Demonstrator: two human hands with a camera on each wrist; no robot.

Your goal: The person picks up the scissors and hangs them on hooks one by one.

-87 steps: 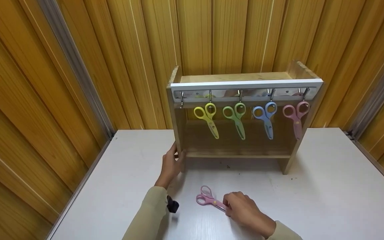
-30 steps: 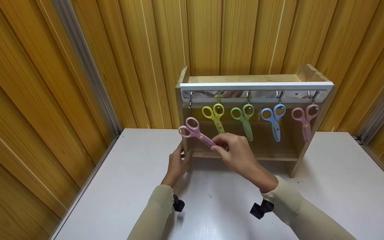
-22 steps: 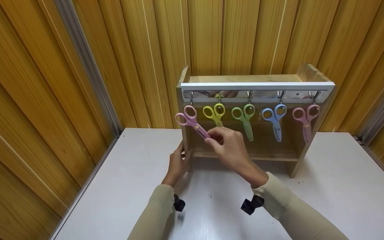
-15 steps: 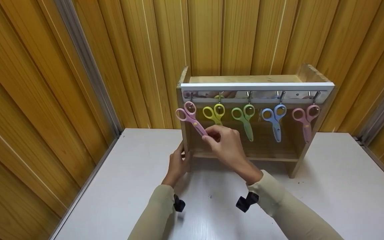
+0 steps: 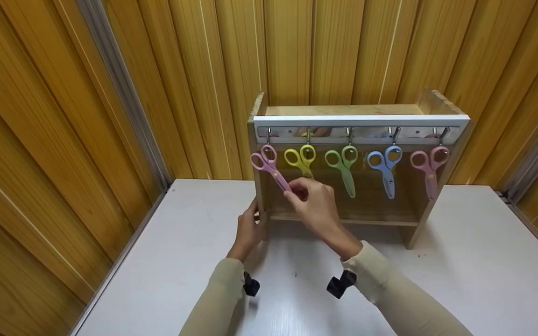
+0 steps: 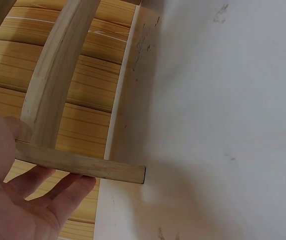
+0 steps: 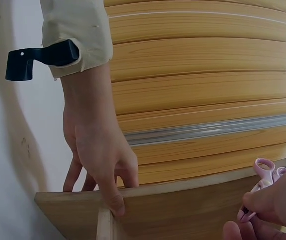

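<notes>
My right hand (image 5: 315, 203) pinches a pair of pink scissors (image 5: 274, 174) by the blade end, handles pointing up and to the left. The upper finger loop overlaps the tip of the leftmost hook (image 5: 268, 134) in the head view. My left hand (image 5: 248, 232) grips the lower left side panel of a wooden rack (image 5: 260, 186). In the left wrist view, its fingers (image 6: 75, 196) lie against the panel's outer face (image 6: 88, 165). Yellow scissors (image 5: 302, 158) hang on the neighbouring hook, their blades partly behind my right hand.
Green scissors (image 5: 342, 163), blue scissors (image 5: 385, 163) and a second pair of pink scissors (image 5: 430, 165) hang on hooks further right. The rack stands on a white table (image 5: 194, 224), with wood-panelled walls (image 5: 194, 93) behind and beside it.
My right hand has lifted the pink scissors off the table and brought them up to the leftmost hook. In the last half second they have shifted slightly. My left hand keeps its grip on the rack.
</notes>
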